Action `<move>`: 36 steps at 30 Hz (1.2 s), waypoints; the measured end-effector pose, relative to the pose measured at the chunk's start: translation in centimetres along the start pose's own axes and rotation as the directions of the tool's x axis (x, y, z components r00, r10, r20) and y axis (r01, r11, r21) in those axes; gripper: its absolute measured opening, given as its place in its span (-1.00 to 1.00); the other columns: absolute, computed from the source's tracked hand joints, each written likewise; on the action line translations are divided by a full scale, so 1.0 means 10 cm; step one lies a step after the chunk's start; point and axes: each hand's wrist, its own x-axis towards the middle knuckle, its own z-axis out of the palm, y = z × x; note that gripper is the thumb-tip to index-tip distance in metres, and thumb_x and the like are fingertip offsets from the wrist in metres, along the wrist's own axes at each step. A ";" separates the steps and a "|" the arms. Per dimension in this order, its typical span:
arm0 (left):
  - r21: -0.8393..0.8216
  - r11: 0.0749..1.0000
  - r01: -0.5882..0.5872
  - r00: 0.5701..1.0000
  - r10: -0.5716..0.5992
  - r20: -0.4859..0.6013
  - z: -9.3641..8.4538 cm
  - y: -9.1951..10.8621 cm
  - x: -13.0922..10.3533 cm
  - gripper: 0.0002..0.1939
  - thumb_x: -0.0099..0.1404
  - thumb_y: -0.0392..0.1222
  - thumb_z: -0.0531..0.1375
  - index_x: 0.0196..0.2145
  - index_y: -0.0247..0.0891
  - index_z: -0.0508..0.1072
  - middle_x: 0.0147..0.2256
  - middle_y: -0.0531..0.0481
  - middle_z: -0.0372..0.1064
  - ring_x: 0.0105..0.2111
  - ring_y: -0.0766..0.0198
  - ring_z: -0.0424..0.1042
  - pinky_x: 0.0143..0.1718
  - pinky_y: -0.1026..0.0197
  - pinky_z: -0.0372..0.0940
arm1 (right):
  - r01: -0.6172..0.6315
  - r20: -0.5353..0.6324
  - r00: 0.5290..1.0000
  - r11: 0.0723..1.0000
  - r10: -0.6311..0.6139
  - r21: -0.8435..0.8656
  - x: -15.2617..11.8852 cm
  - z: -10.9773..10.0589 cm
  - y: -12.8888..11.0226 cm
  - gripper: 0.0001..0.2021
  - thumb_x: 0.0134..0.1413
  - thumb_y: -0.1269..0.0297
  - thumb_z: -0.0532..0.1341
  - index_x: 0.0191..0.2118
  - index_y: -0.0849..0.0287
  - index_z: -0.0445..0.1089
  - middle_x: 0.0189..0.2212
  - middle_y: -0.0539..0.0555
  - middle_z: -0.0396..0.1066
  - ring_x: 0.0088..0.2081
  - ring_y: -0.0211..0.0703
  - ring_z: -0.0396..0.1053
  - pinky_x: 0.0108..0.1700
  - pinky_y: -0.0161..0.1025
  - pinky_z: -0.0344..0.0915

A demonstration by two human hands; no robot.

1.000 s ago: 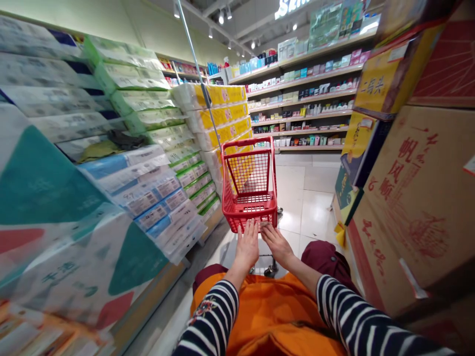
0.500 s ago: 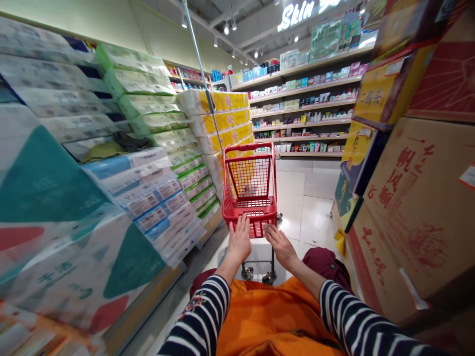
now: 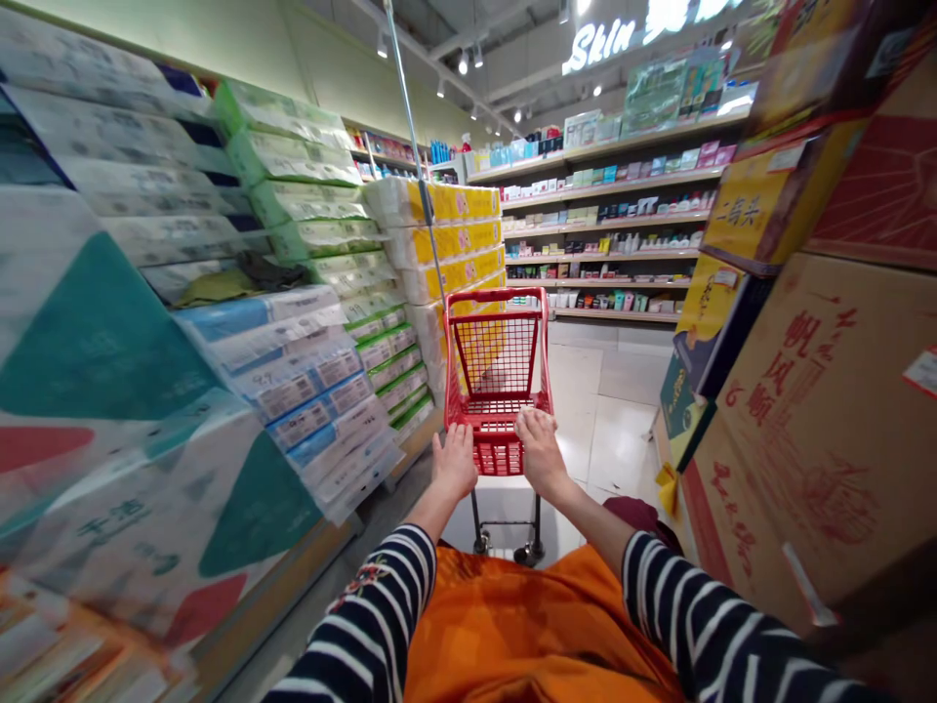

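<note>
A red shopping cart [image 3: 498, 356] with a mesh basket stands upright in front of me, its near side toward my body. At the left corner of its near edge is my left hand [image 3: 455, 463], palm down, its fingers a little apart and nothing held in them. My right hand [image 3: 540, 451] rests at the near right corner of the basket, fingers bent over the red rim. Whether its fingertips close under the rim is hidden. Below the basket, wheels show on the pale floor.
Stacked tissue packs [image 3: 314, 391] line the left side, with yellow packs [image 3: 468, 234] beyond them. Cardboard boxes [image 3: 820, 391] rise close on the right. Shelves of small products [image 3: 607, 259] stand ahead. A thin metal pole [image 3: 402, 88] rises behind the cart.
My left hand has shifted left to the cart's corner. My right hand has moved up onto the rim, its fingers now bent over it. The view has turned slightly.
</note>
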 end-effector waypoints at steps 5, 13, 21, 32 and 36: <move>0.012 1.000 -0.025 0.998 0.026 -0.064 -0.06 0.15 -0.12 -0.39 0.18 -0.31 -0.03 0.21 -0.41 0.06 0.19 -0.24 0.08 0.20 0.04 0.01 0.17 -0.14 -0.06 | 0.119 -0.029 0.993 0.993 -0.118 0.023 -0.02 0.05 -0.16 -0.53 0.06 0.56 -0.03 0.11 0.27 0.27 0.11 0.26 0.23 0.21 0.08 0.02 0.16 0.13 0.07; -0.025 0.990 -0.142 0.984 0.138 -0.114 -0.19 0.63 -0.23 -0.46 0.20 -0.27 -0.01 0.14 -0.44 0.17 0.05 -0.29 0.25 0.03 0.02 0.19 0.05 -0.06 0.08 | 0.075 0.029 0.997 0.997 -0.074 -0.034 -0.11 -0.24 0.44 -0.53 0.04 0.54 -0.04 0.07 0.23 0.31 0.07 0.25 0.28 0.14 0.11 0.11 0.08 0.15 0.10; -0.147 0.914 -0.378 0.923 0.360 -0.136 -0.26 1.09 -0.27 -0.48 0.22 -0.15 0.04 0.12 -0.35 0.18 0.06 -0.20 0.25 0.03 0.10 0.20 0.14 -0.12 -0.03 | 0.054 0.143 0.988 0.999 -0.054 0.001 -0.18 -0.69 1.26 -0.52 -0.08 0.53 0.01 -0.01 0.16 0.38 0.00 0.15 0.37 0.07 0.02 0.25 0.05 0.06 0.20; -0.079 0.884 -0.460 0.871 0.433 -0.230 -0.25 0.76 0.18 -0.71 0.32 -0.04 0.00 -0.03 -0.01 0.34 -0.01 0.05 0.35 0.12 0.16 0.13 0.18 -0.25 -0.18 | -0.022 0.178 0.984 0.997 0.009 0.075 -0.09 -0.91 1.59 -0.46 -0.25 0.53 0.01 -0.07 0.17 0.44 -0.03 0.13 0.40 0.03 -0.03 0.30 0.04 -0.01 0.27; -0.091 0.882 -0.462 0.871 0.433 -0.230 -0.28 0.77 0.20 -0.77 0.30 -0.04 0.04 -0.14 0.00 0.41 -0.11 0.10 0.41 0.01 0.19 0.22 0.17 -0.24 -0.17 | 0.013 0.161 0.987 0.995 -0.028 0.094 -0.10 -0.81 1.33 -0.47 -0.26 0.53 0.01 -0.07 0.20 0.43 -0.04 0.16 0.39 0.02 -0.03 0.29 0.05 0.00 0.24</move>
